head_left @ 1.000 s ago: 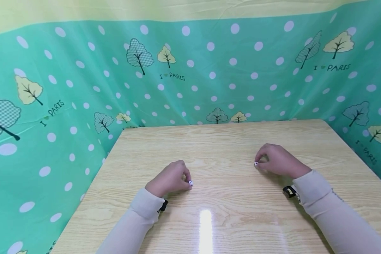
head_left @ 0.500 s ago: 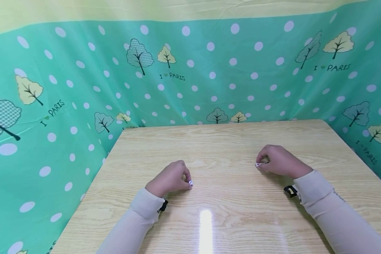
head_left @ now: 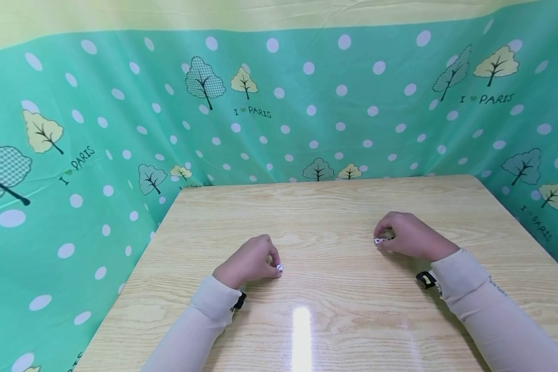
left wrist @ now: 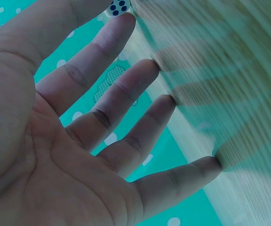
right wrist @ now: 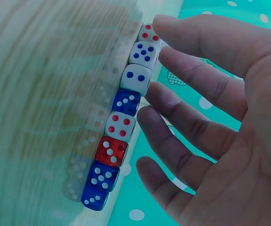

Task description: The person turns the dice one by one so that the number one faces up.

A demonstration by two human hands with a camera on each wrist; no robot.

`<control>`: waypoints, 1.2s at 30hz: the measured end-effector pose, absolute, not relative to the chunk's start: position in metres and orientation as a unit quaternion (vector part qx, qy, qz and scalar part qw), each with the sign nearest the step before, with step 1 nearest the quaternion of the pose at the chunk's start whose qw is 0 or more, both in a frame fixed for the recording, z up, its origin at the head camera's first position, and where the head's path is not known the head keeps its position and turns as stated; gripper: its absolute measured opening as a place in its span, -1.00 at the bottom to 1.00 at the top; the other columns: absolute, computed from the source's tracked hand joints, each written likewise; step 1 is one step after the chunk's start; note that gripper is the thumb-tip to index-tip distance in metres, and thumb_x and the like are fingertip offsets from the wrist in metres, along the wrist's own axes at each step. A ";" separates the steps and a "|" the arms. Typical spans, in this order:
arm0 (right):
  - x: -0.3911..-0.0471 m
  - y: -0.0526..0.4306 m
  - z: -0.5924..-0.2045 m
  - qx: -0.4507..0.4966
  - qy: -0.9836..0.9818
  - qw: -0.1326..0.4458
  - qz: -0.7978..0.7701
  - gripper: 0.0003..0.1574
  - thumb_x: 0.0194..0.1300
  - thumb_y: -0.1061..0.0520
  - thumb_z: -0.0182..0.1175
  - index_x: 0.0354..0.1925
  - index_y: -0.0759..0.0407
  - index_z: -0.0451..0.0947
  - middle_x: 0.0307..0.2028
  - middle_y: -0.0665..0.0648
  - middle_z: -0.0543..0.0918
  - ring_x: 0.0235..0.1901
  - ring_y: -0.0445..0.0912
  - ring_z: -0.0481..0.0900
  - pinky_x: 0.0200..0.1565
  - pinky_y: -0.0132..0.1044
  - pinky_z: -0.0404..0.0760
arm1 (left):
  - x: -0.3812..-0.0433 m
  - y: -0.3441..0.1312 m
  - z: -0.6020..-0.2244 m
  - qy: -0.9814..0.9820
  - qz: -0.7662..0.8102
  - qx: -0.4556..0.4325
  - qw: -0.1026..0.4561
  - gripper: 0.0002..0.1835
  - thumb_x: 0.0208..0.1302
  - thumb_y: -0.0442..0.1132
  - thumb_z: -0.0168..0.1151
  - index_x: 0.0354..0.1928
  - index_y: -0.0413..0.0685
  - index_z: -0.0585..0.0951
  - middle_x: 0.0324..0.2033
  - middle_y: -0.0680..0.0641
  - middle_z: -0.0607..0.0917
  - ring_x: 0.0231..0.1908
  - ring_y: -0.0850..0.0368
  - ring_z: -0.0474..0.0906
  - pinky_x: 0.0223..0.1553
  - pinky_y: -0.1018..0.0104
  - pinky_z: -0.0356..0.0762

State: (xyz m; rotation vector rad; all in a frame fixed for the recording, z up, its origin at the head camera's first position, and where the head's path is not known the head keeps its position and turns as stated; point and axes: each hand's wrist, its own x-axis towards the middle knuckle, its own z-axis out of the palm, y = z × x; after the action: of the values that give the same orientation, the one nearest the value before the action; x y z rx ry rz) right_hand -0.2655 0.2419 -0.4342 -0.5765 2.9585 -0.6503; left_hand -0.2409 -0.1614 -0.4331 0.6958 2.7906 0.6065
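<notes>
My left hand (head_left: 251, 261) pinches a white die (head_left: 279, 268) between thumb and forefinger, low over the table. In the left wrist view that die (left wrist: 119, 7) shows dark blue pips at the top edge, and the other fingertips rest at the wood. My right hand (head_left: 404, 235) has its thumb and forefinger round a white die (head_left: 378, 241) on the table. The right wrist view shows a touching row of several dice; the thumb tip meets the end white die (right wrist: 148, 33) with red pips. Beyond it come white, blue and red dice, including a red die (right wrist: 112, 151) and a blue die (right wrist: 95, 199).
The wood-grain table (head_left: 325, 206) is glossy, with a bright light reflection (head_left: 301, 336) near its front. A green dotted curtain (head_left: 307, 129) borders its back and sides. Each wrist carries a small black device, such as the right wrist camera (head_left: 425, 280).
My right hand has shifted slightly to the right and toward the front, and more of the dice shows under its fingers. My left hand has stayed in place with its die.
</notes>
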 end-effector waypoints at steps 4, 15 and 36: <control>-0.266 0.243 -0.433 -0.183 0.960 0.030 -0.211 -0.82 0.20 0.09 0.52 -0.21 0.00 0.75 -0.10 0.08 0.72 -0.14 -0.02 0.62 -0.11 -0.07 0.60 | -0.241 -0.161 -0.432 0.945 0.203 0.236 0.100 -0.79 0.06 -0.18 0.64 -0.54 0.16 0.72 -0.28 0.04 0.56 -0.32 0.11 0.41 -0.19 0.21 0.42; -0.257 0.277 -0.427 -0.146 0.968 0.020 -0.202 -0.64 0.17 0.08 0.51 -0.05 0.11 0.75 -0.04 0.15 0.73 -0.01 0.12 0.65 -0.01 0.13 0.62 | -0.238 -0.156 -0.434 0.945 0.182 0.261 0.082 -0.80 0.05 -0.17 0.62 -0.52 0.23 0.71 -0.31 0.08 0.56 -0.37 0.18 0.41 -0.28 0.30 0.46; -0.261 0.325 -0.447 -0.086 0.955 0.073 -0.273 -0.61 0.18 0.12 0.50 -0.03 0.22 0.74 -0.17 0.12 0.76 -0.28 -0.05 0.57 -0.34 -0.21 0.55 | -0.233 -0.151 -0.434 0.948 0.114 0.296 0.036 -0.92 0.15 -0.29 0.43 -0.36 0.10 0.78 -0.36 0.11 0.68 -0.37 0.27 0.48 -0.31 0.37 0.50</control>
State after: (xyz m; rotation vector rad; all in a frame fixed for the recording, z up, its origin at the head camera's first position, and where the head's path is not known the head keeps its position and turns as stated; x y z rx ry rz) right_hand -0.2611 0.3246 -0.4469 -0.2573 2.8689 -0.8213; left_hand -0.2328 -0.1507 -0.4336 0.9090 2.9116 0.3510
